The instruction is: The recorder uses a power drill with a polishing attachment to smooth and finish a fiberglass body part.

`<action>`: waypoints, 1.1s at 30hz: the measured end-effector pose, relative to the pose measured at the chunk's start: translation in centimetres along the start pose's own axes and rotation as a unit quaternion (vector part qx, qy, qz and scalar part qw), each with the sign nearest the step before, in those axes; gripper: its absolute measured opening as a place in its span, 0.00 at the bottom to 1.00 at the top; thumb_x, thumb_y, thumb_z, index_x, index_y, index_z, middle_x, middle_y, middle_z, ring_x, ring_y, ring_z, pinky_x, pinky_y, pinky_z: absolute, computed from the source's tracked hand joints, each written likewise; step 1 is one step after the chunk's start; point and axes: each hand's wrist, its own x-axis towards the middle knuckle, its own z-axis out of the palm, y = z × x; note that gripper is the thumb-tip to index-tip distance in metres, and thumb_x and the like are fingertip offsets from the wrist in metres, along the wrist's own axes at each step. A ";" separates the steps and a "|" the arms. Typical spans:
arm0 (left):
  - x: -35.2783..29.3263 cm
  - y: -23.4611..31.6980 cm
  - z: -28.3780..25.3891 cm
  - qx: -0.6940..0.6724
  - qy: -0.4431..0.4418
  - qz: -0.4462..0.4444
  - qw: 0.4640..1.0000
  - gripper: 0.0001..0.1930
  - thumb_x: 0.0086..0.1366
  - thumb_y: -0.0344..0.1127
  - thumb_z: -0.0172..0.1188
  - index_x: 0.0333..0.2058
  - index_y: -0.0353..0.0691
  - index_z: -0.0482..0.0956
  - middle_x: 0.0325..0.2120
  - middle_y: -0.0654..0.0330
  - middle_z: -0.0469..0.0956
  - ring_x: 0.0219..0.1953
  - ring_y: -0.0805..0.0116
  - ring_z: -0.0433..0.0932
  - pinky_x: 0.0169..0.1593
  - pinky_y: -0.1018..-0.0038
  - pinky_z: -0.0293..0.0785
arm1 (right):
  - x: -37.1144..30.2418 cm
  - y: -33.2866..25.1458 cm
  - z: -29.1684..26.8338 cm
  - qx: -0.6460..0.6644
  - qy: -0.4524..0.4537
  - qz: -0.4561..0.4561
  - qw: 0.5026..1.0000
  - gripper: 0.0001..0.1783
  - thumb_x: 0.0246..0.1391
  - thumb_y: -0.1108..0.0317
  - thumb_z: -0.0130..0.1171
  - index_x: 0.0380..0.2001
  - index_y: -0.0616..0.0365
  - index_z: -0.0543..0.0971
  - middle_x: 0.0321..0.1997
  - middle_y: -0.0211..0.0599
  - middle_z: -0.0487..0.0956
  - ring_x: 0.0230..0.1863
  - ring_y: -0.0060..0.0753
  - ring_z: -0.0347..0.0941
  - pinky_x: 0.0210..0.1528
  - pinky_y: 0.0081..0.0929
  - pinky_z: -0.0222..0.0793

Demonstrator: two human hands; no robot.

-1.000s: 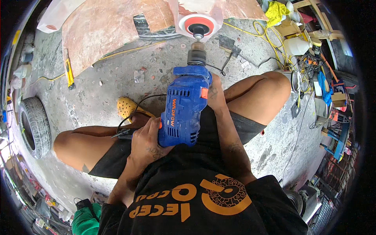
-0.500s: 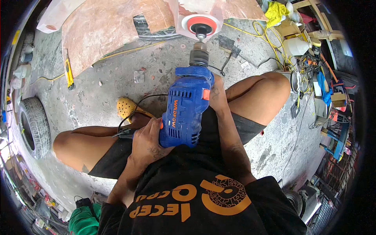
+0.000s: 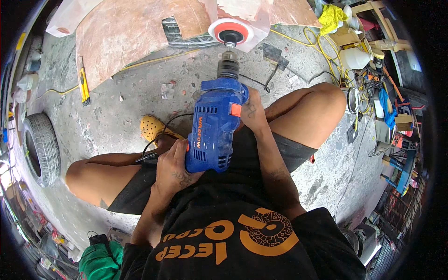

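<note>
A blue power drill points away from me, held over my lap. My left hand is closed around its rear grip, by the orange trigger. My right hand wraps the right side of the body behind the chuck; some of its fingers are hidden beneath the tool. The chuck carries a round sanding pad with a white rim and red backing. That pad sits at the lower left edge of a pale pinkish block-like piece; whether they touch, I cannot tell.
A brown sheet spreads over the concrete floor ahead, with a yellow utility knife at its left edge. A tire lies at left. Coiled yellow cord, a white jug and assorted tools fill the right side.
The drill and both hands have shifted slightly left, the chuck end most. The pad has slid from the middle of the pale piece's lower end to its left edge.
</note>
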 end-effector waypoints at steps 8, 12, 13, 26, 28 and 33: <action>0.4 0.0 0.1 0.023 -0.018 0.057 0.998 0.37 0.43 0.43 0.78 0.48 0.30 0.71 0.34 0.50 0.78 0.33 0.49 0.83 0.34 0.62 0.80 | -0.7 -0.8 -1.6 0.018 0.014 -0.004 1.000 0.20 0.43 0.83 0.60 0.44 0.67 0.78 0.35 0.49 0.82 0.36 0.45 0.80 0.42 0.33 0.73; 0.9 0.2 0.0 0.026 -0.029 0.071 0.997 0.38 0.40 0.42 0.79 0.47 0.31 0.71 0.35 0.50 0.78 0.33 0.49 0.83 0.36 0.62 0.81 | -1.7 0.3 -2.4 -0.014 0.059 -0.042 0.997 0.15 0.45 0.81 0.60 0.40 0.68 0.79 0.33 0.47 0.82 0.36 0.41 0.80 0.42 0.33 0.73; 0.7 0.1 -0.1 0.028 -0.028 0.067 0.997 0.38 0.40 0.42 0.79 0.47 0.31 0.71 0.35 0.50 0.78 0.33 0.49 0.83 0.36 0.62 0.81 | -1.3 -0.7 -2.2 -0.011 0.055 -0.042 0.998 0.15 0.45 0.81 0.60 0.40 0.68 0.79 0.33 0.47 0.82 0.36 0.41 0.80 0.42 0.33 0.73; -0.1 -1.1 0.8 -0.015 0.007 0.003 1.000 0.36 0.43 0.38 0.77 0.50 0.32 0.71 0.37 0.47 0.78 0.38 0.44 0.81 0.40 0.59 0.79 | 0.1 0.9 -0.2 -0.059 0.021 -0.044 0.997 0.15 0.43 0.78 0.61 0.38 0.64 0.81 0.30 0.51 0.80 0.33 0.54 0.78 0.38 0.38 0.73; -0.3 -1.5 0.8 -0.021 0.014 -0.010 1.000 0.36 0.42 0.35 0.77 0.50 0.32 0.71 0.38 0.45 0.78 0.39 0.41 0.80 0.42 0.57 0.79 | 0.3 0.5 0.2 -0.065 0.021 -0.050 0.996 0.16 0.41 0.79 0.60 0.38 0.63 0.81 0.28 0.51 0.80 0.33 0.57 0.77 0.37 0.40 0.73; -0.8 -2.4 1.0 -0.021 0.017 -0.023 0.999 0.33 0.46 0.37 0.75 0.49 0.31 0.70 0.36 0.46 0.77 0.38 0.42 0.81 0.40 0.58 0.79 | 0.9 -0.3 0.4 -0.126 -0.042 -0.028 0.991 0.19 0.33 0.77 0.58 0.35 0.57 0.83 0.27 0.49 0.79 0.32 0.59 0.75 0.34 0.44 0.70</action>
